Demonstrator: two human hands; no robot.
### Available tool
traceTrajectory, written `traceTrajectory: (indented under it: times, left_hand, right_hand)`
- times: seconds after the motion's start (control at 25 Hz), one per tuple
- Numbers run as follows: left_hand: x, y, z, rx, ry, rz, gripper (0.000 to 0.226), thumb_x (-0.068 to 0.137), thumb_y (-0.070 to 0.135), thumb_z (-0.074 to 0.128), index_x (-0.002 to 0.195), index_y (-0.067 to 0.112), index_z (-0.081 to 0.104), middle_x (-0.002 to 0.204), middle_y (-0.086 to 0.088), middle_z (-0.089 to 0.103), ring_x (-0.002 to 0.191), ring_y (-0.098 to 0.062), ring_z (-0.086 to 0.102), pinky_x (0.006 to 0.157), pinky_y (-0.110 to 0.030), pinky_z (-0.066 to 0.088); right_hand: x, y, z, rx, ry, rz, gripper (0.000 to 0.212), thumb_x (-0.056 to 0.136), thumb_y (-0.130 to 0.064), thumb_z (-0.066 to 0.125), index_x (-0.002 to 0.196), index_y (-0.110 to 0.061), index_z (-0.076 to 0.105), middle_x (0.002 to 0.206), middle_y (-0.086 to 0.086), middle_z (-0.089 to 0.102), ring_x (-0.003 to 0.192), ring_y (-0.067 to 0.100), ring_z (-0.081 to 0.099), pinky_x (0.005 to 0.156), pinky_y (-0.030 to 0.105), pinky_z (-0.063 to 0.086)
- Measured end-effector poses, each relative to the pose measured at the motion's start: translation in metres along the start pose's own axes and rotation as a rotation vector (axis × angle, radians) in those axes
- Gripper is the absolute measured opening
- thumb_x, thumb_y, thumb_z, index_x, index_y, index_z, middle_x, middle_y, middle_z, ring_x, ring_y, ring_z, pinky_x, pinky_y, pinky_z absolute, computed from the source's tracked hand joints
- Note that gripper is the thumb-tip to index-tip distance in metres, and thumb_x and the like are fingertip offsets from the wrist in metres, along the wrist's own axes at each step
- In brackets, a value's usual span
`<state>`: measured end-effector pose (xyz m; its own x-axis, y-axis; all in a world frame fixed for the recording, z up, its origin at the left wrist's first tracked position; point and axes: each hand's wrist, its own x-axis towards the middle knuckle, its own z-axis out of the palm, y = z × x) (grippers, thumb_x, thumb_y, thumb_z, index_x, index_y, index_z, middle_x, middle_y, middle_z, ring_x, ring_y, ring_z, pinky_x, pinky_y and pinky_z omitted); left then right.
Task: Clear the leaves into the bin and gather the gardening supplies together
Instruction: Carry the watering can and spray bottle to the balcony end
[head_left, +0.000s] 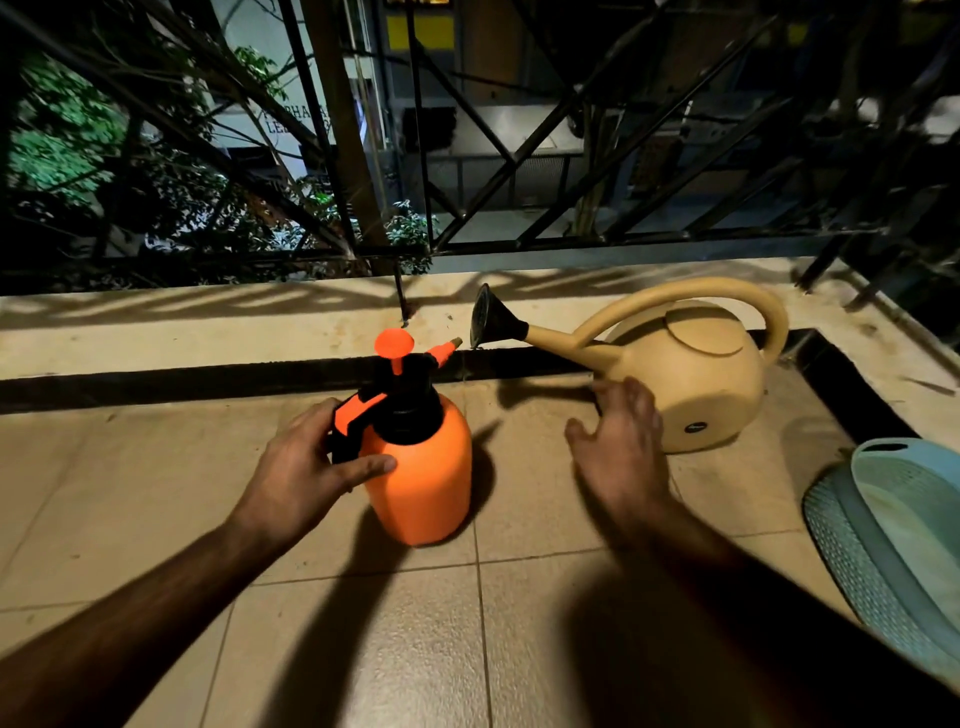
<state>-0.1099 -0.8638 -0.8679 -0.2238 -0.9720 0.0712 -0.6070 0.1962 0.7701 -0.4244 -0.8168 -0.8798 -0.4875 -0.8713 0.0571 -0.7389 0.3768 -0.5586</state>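
With no leaves visible on the tiles, gathering is under way: the left hand (306, 462) grips the upright sprayer (421, 467), the right hand (618, 441) hovers empty and spread beside the far-right can (691, 374), near the basket (893, 540).

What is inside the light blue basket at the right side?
The basket lies tilted at the frame's right edge. Its visible inner wall shows only a pale, bare surface; no leaves can be seen. The frame cuts off most of its inside, so the rest cannot be judged.
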Motion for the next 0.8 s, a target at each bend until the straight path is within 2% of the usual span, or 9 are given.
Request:
traceTrajectory:
  times: [0.08,0.16,0.28,0.32,0.48,0.56,0.64,0.72,0.8]
  left_hand:
    - [0.008,-0.006,-0.004,-0.057,0.009,-0.030,0.058,0.070,0.035,0.089,0.121,0.025,0.064,0.099,0.004,0.065,0.086,-0.019,0.061,0.072,-0.050,0.056]
    - [0.018,-0.012,-0.006,-0.141,0.027,-0.078,0.056,0.071,0.027,0.088,0.121,0.023,0.063,0.099,0.009,0.065,0.089,-0.014,0.061,0.073,-0.047,0.056]
    - [0.037,-0.020,-0.007,-0.335,0.013,-0.121,0.061,0.068,0.027,0.085,0.124,0.030,0.061,0.109,0.016,0.068,0.099,-0.003,0.062,0.073,-0.029,0.053]
    - [0.044,-0.022,-0.006,-0.375,0.016,-0.118,0.061,0.069,0.024,0.085,0.125,0.033,0.061,0.113,0.016,0.068,0.103,-0.002,0.063,0.074,-0.029,0.052]
    - [0.076,-0.028,-0.002,-0.423,0.057,-0.121,0.055,0.078,0.007,0.083,0.116,0.040,0.061,0.115,0.006,0.069,0.101,-0.011,0.062,0.085,-0.054,0.054]
    - [0.089,-0.026,0.001,-0.446,0.042,-0.107,0.055,0.080,0.000,0.079,0.116,0.036,0.060,0.121,-0.005,0.067,0.109,-0.019,0.061,0.094,-0.058,0.051]
    - [0.100,-0.025,0.000,-0.459,0.019,-0.095,0.055,0.081,-0.004,0.076,0.119,0.031,0.060,0.125,-0.007,0.066,0.120,-0.027,0.060,0.101,-0.055,0.051]
    - [0.107,-0.028,-0.006,-0.446,-0.027,-0.095,0.056,0.083,-0.006,0.073,0.128,0.022,0.058,0.129,-0.009,0.064,0.124,-0.029,0.059,0.101,-0.051,0.053]
    - [0.114,-0.030,-0.015,-0.425,-0.084,-0.102,0.060,0.085,-0.009,0.069,0.138,0.015,0.053,0.133,-0.011,0.062,0.124,-0.029,0.060,0.098,-0.050,0.054]
  right_hand:
    - [0.032,0.021,-0.019,-0.180,0.009,0.038,0.073,0.093,-0.034,0.068,0.155,-0.023,0.030,0.167,0.013,0.008,0.151,0.040,0.015,0.115,0.058,0.034]
    - [0.057,0.039,-0.034,-0.308,-0.036,0.091,0.088,0.092,-0.036,0.069,0.161,-0.027,0.016,0.169,0.012,-0.006,0.153,0.043,0.001,0.118,0.064,0.025]
    - [0.074,0.062,-0.039,-0.403,-0.122,0.064,0.091,0.092,-0.038,0.070,0.161,-0.028,0.011,0.169,0.010,-0.009,0.153,0.044,-0.002,0.118,0.065,0.021]
    - [0.077,0.068,-0.038,-0.416,-0.128,0.045,0.091,0.091,-0.037,0.070,0.161,-0.028,0.013,0.168,0.010,-0.007,0.153,0.044,0.000,0.118,0.066,0.022]
    - [0.091,0.087,-0.042,-0.513,-0.009,-0.050,0.090,0.083,-0.039,0.079,0.155,-0.031,0.026,0.158,0.015,0.016,0.146,0.044,0.019,0.110,0.066,0.038]
    - [0.100,0.091,-0.044,-0.490,-0.022,-0.059,0.093,0.079,-0.041,0.083,0.154,-0.036,0.028,0.157,0.010,0.009,0.146,0.044,0.017,0.108,0.067,0.039]
    - [0.102,0.097,-0.040,-0.440,-0.050,-0.031,0.097,0.079,-0.040,0.083,0.154,-0.042,0.023,0.161,0.003,-0.006,0.148,0.046,0.010,0.111,0.070,0.034]
    - [0.101,0.103,-0.033,-0.403,-0.071,-0.022,0.101,0.080,-0.039,0.082,0.154,-0.048,0.014,0.163,-0.001,-0.016,0.151,0.047,0.001,0.112,0.072,0.028]
    - [0.102,0.106,-0.030,-0.366,-0.067,-0.017,0.102,0.081,-0.037,0.082,0.154,-0.050,0.011,0.165,-0.002,-0.019,0.152,0.046,-0.004,0.113,0.073,0.025]
